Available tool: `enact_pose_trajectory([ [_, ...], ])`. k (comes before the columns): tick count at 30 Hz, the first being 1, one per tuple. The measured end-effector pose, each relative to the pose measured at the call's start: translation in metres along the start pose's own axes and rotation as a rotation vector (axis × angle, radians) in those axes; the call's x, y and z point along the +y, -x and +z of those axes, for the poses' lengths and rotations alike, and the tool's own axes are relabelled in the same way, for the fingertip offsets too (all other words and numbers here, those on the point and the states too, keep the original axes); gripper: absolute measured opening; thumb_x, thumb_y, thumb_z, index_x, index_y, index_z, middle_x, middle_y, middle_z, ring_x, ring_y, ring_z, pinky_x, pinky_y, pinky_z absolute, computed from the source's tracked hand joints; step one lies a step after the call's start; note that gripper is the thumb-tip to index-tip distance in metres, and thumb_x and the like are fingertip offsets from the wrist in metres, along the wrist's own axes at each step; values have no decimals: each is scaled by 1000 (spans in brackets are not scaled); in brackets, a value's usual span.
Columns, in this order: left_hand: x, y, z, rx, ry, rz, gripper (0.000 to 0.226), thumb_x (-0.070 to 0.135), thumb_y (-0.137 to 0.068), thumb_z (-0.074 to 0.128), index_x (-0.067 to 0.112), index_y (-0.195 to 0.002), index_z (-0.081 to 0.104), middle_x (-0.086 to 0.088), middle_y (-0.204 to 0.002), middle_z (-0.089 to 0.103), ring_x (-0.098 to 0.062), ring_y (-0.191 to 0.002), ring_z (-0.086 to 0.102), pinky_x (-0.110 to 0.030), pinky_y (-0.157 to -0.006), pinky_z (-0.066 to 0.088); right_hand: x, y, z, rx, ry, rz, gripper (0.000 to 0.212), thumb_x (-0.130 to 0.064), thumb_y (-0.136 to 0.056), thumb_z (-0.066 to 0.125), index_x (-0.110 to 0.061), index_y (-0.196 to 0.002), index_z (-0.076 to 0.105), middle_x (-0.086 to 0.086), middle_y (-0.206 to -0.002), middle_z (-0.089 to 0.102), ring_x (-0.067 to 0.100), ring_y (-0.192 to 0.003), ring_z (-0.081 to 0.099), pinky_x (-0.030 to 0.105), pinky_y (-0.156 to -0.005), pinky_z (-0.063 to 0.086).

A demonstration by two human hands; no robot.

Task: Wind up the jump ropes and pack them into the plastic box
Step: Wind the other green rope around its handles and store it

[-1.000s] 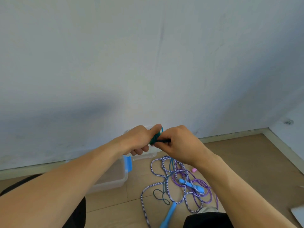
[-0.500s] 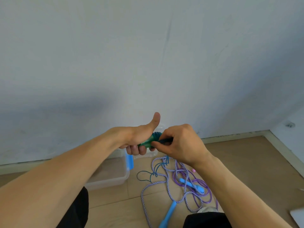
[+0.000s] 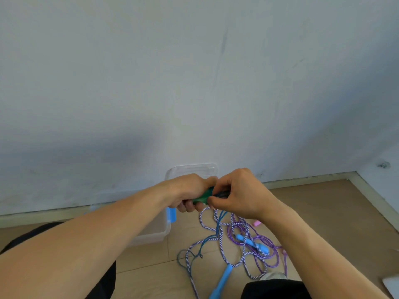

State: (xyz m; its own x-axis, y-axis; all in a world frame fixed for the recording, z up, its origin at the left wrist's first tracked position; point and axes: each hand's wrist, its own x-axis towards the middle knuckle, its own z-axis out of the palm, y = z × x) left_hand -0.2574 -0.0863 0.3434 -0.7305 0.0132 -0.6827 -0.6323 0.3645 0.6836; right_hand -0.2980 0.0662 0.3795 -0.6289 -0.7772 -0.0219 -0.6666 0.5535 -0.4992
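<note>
Both hands met in front of the wall: the left hand curled round a green handle, and the right hand pinched the dark cord at the handle's end, fingertips closed on it. By the look of it the winding of the teal rope onto its handle was under way, and the next move called for drawing more slack up from the floor and laying another turn without snagging the neighbours. That rope hung from the pinch down into a tangle on the wooden floor, crossed with a purple-and-white striped rope and a shiny purple rope, with blue handles among them. The clear plastic box sat just left of the tangle, below the left forearm, against the wall edge of the floor, its lid leaning on the wall behind the hands.
</note>
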Motion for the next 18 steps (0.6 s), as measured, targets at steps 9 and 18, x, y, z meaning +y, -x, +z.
enact_pose_trajectory([
  [9, 6, 7, -1, -323, -364, -90, 62, 61, -97, 22, 13, -77, 57, 3, -52, 35, -7, -35, 20, -16, -38, 14, 2, -3, -11, 35, -21, 93, 46, -48, -39, 95, -21, -65, 69, -9, -60, 67, 2, -54, 60, 19, -50, 49],
  [18, 10, 10, -3, -770, -103, 22, 114, 99, -55, 7, 7, -87, 66, 4, -51, 34, -3, -33, 23, -11, -34, 22, 35, -4, -14, -268, -765, 206, 43, -16, -52, 93, -4, -77, 60, 4, -65, 64, 18, -61, 57, 25, -57, 47],
])
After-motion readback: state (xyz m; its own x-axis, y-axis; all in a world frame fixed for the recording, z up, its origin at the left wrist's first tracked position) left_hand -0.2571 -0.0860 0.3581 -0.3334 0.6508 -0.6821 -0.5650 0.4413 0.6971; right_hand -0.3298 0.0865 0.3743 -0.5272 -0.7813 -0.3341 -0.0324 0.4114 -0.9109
